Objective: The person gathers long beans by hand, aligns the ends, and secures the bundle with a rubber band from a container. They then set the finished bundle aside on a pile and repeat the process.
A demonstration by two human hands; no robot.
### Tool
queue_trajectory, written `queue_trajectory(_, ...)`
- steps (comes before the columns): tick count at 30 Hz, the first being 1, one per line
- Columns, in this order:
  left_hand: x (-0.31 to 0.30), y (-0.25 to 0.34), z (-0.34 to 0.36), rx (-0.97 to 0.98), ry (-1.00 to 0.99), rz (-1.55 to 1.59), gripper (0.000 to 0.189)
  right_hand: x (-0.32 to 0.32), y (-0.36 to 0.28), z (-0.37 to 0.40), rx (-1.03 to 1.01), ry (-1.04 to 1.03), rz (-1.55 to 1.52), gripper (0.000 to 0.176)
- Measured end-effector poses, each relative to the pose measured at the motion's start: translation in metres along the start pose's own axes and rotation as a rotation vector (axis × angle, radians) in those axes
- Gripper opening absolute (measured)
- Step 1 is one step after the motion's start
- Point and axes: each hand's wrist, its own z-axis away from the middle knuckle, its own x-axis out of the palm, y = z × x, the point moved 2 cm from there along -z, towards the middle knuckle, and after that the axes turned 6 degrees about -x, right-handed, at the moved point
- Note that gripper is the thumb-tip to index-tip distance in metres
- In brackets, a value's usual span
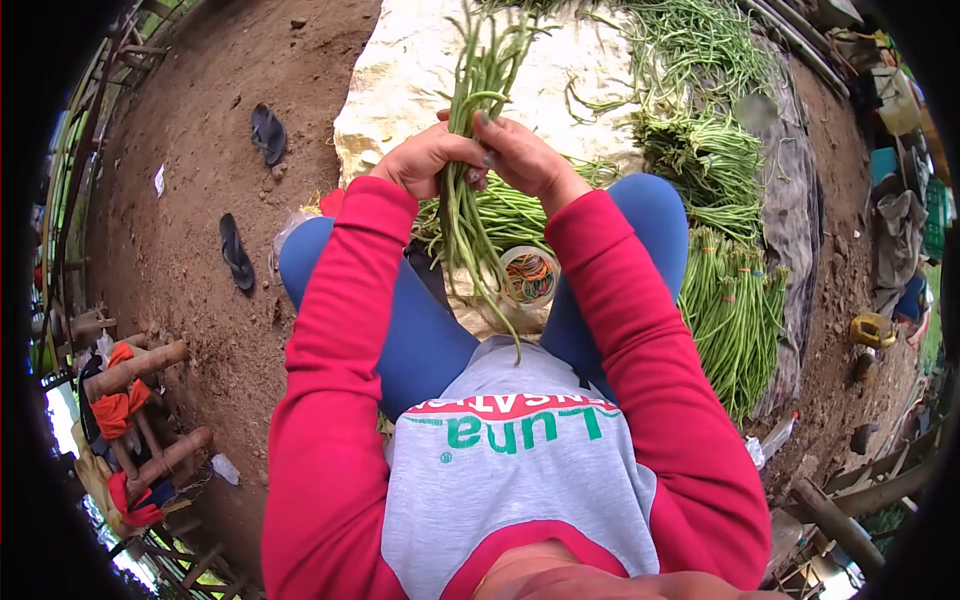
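A bunch of long green string beans (485, 85) stands upright over the pale sheet, its lower ends hanging toward my lap. My left hand (428, 160) is closed round the bunch at its middle, thumb across the front. My right hand (522, 155) grips the same beans from the other side, its thumb and fingers pressed against them. The two hands meet at the bunch, and some fingers are hidden behind the beans. Just below, between my knees, sits a round tub (530, 277) of coloured rubber bands. More loose beans (508, 215) lie right behind the tub.
The pale sheet (400, 75) spreads out in front. To the right lie a loose bean heap (700, 45), bean piles (700, 160) and banded bundles (735, 310) on a dark cloth (790, 200). Two flip-flops, one nearer (235, 252), rest on the dirt at left.
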Motion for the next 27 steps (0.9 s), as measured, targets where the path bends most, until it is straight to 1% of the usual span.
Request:
queue_trajectory(1, 0.0, 0.0, -0.001, -0.003, 0.001, 0.001, 0.025, 0.009, -0.01, -0.001, -0.048, 0.061, 0.013, 0.054)
queue_trajectory(2, -0.001, -0.001, -0.002, -0.062, -0.003, -0.034, 0.024, 0.015, -0.014, -0.001, -0.095, 0.123, 0.025, 0.038)
queue_trajectory(3, -0.003, -0.002, -0.003, -0.122, -0.007, -0.069, 0.023, 0.019, -0.015, -0.001, -0.093, 0.123, 0.021, 0.038)
queue_trajectory(4, -0.006, -0.003, -0.007, -0.183, -0.005, -0.066, 0.021, 0.021, -0.015, -0.001, -0.096, 0.168, 0.017, 0.036)
queue_trajectory(5, -0.007, -0.005, -0.008, -0.184, -0.006, -0.064, 0.021, 0.022, -0.015, 0.0, -0.098, 0.212, 0.014, 0.035)
queue_trajectory(7, -0.008, -0.008, -0.012, -0.211, 0.077, -0.069, 0.02, 0.025, -0.015, -0.002, -0.128, 0.237, 0.047, 0.036)
queue_trajectory(8, -0.01, -0.01, -0.015, -0.252, 0.105, -0.09, 0.024, 0.026, -0.015, -0.003, -0.152, 0.292, 0.041, 0.036)
queue_trajectory(10, -0.009, -0.014, -0.021, -0.238, 0.135, -0.049, 0.025, 0.026, -0.013, -0.007, -0.208, 0.398, 0.039, 0.036)
queue_trajectory(11, -0.01, -0.015, -0.022, -0.231, 0.163, -0.013, 0.026, 0.024, -0.012, -0.008, -0.204, 0.396, 0.04, 0.036)
queue_trajectory(12, -0.013, -0.012, -0.022, -0.31, 0.121, -0.047, 0.042, 0.022, -0.012, -0.008, -0.201, 0.419, 0.002, 0.036)
queue_trajectory(13, -0.009, -0.012, -0.022, -0.309, 0.121, -0.043, 0.042, 0.02, -0.012, -0.009, -0.199, 0.443, -0.036, 0.035)
queue_trajectory(14, -0.003, -0.013, -0.023, -0.223, 0.219, -0.028, 0.048, 0.019, -0.011, -0.011, -0.227, 0.486, -0.131, 0.034)
queue_trajectory(15, -0.001, -0.013, -0.024, -0.137, 0.317, -0.012, 0.056, 0.018, -0.012, -0.011, -0.223, 0.485, -0.129, 0.034)
queue_trajectory(16, -0.003, -0.011, -0.025, -0.088, 0.275, -0.035, 0.081, 0.014, -0.014, -0.008, -0.181, 0.553, -0.164, 0.031)
queue_trajectory(17, -0.006, -0.011, -0.025, -0.086, 0.276, -0.032, 0.081, 0.011, -0.015, -0.007, -0.139, 0.622, -0.199, 0.029)
queue_trajectory(18, -0.009, -0.009, -0.024, 0.022, 0.259, -0.064, 0.084, 0.008, -0.013, -0.011, -0.187, 0.617, -0.259, 0.014)
queue_trajectory(19, -0.012, -0.006, -0.022, 0.13, 0.242, -0.096, 0.087, 0.007, -0.012, -0.011, -0.187, 0.617, -0.259, 0.014)
queue_trajectory(20, -0.014, 0.002, -0.02, 0.219, 0.207, -0.068, 0.077, 0.006, -0.012, -0.011, -0.202, 0.566, -0.226, 0.015)
queue_trajectory(21, -0.026, 0.011, -0.023, 0.249, 0.156, -0.058, 0.052, 0.006, -0.011, -0.013, -0.217, 0.513, -0.195, 0.015)
queue_trajectory(22, -0.034, 0.018, -0.02, 0.309, 0.241, 0.027, 0.044, 0.014, -0.014, -0.014, -0.2, 0.502, -0.155, 0.017)
queue_trajectory(23, -0.039, 0.023, -0.015, 0.37, 0.33, 0.112, 0.036, 0.017, -0.012, -0.016, -0.19, 0.498, -0.118, 0.021)
queue_trajectory(24, -0.046, 0.027, -0.011, 0.351, 0.443, 0.047, 0.034, 0.018, -0.008, -0.017, -0.168, 0.49, -0.103, 0.022)
queue_trajectory(27, -0.055, 0.034, 0.002, 0.301, 0.578, 0.048, 0.026, 0.018, -0.002, -0.02, -0.128, 0.485, -0.082, 0.022)
